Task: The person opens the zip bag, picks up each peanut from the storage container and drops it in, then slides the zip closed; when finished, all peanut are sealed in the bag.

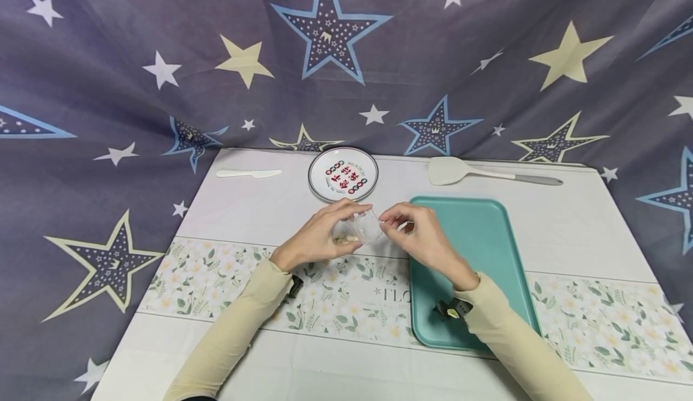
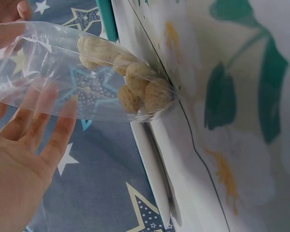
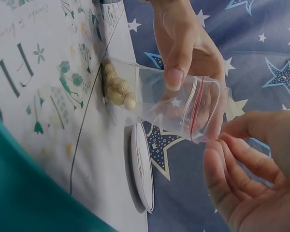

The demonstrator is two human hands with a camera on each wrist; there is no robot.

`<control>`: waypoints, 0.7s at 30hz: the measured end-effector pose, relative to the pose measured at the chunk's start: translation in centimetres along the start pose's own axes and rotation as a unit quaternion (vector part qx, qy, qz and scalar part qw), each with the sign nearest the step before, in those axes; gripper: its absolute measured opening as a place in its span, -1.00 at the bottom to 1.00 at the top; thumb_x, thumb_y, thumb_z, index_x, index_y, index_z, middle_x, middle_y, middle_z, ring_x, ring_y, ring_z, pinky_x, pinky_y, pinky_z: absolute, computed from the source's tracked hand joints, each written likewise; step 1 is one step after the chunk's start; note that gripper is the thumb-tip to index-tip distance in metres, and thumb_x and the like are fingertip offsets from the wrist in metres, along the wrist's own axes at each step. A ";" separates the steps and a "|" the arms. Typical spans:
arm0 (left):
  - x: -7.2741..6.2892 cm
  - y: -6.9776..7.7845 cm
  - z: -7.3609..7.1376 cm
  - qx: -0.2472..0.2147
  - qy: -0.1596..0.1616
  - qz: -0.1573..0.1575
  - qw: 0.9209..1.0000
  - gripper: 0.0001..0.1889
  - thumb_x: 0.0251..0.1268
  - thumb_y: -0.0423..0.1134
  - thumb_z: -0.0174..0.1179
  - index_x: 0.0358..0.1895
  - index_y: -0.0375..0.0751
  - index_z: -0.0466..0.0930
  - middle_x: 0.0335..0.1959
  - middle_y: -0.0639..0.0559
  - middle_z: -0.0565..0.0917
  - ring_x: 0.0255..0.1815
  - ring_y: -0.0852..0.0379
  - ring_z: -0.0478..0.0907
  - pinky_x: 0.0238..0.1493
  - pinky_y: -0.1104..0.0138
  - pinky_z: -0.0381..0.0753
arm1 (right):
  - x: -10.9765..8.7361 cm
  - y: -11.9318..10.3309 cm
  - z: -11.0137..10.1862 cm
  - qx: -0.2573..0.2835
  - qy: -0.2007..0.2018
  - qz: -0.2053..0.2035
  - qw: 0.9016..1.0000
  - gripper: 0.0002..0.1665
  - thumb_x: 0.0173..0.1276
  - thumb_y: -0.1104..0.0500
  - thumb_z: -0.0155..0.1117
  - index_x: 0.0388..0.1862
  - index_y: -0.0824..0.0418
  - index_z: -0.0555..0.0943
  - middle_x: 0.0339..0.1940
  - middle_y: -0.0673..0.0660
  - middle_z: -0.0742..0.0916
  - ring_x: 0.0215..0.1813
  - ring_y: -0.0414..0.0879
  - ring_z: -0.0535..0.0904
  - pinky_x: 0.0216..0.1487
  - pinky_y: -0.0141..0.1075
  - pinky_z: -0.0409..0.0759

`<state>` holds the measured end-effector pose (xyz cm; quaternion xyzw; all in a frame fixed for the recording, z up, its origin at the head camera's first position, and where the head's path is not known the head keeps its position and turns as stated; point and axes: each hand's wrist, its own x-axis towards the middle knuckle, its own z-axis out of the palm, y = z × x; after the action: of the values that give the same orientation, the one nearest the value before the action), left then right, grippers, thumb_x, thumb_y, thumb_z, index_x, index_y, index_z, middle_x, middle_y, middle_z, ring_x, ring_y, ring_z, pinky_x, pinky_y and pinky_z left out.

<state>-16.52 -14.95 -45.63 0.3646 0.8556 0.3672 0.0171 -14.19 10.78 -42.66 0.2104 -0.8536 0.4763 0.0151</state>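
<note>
A clear zip bag [image 3: 150, 92] with a red line along its top hangs above the table, several unshelled peanuts [image 2: 142, 79] gathered at its bottom. My left hand [image 1: 316, 235] grips the bag near its top, thumb on one face and fingers behind, as the right wrist view shows. At the top corner, thumb and fingertips of my right hand [image 1: 425, 238] pinch the bag's edge. Whether the zip is sealed or parted I cannot tell. Just beyond the hands lies a round white plate [image 1: 319, 178] with red lettering and a dark rim.
A teal tray [image 1: 471, 226] lies under the right forearm. Along the table's back edge are a white knife [image 1: 249, 174] at left and a pale spatula [image 1: 449, 171] with a grey handle at right. A flowered strip [image 1: 206, 281] crosses the white tablecloth; a starry curtain [image 1: 379, 100] hangs behind.
</note>
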 end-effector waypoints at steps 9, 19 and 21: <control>0.1 0.1 0.0 -0.011 0.003 0.001 1.000 -0.18 0.17 -0.08 0.51 0.54 0.08 0.41 0.31 0.00 0.59 0.24 0.09 0.58 0.38 0.15 0.61 | -0.7 0.8 -0.5 -0.003 0.006 0.034 0.999 -0.84 0.41 0.27 0.38 -0.07 0.24 0.77 -0.25 0.14 0.85 -0.23 -0.07 0.76 -0.17 -0.30 0.78; 0.2 0.4 0.3 -0.020 0.012 -0.005 1.000 -0.17 0.17 -0.05 0.54 0.54 0.02 0.40 0.30 -0.06 0.59 0.19 0.05 0.59 0.31 0.14 0.64 | -1.3 1.4 0.0 0.028 -0.020 0.051 0.998 -0.78 0.48 0.14 0.36 -0.02 0.24 0.78 -0.23 0.16 0.87 -0.27 0.15 0.81 -0.25 -0.39 0.75; 0.3 0.5 0.4 -0.023 0.012 -0.007 1.000 -0.16 0.17 -0.03 0.54 0.54 0.01 0.40 0.30 -0.04 0.59 0.19 0.03 0.59 0.31 0.14 0.64 | -1.4 1.4 0.0 0.034 -0.020 0.051 0.998 -0.76 0.50 0.13 0.35 -0.02 0.25 0.78 -0.23 0.17 0.87 -0.29 0.17 0.81 -0.26 -0.38 0.75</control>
<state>-16.31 -14.27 -45.51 0.3536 0.8497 0.3908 0.0180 -13.45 11.92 -44.08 0.1768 -0.8467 0.5007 -0.0337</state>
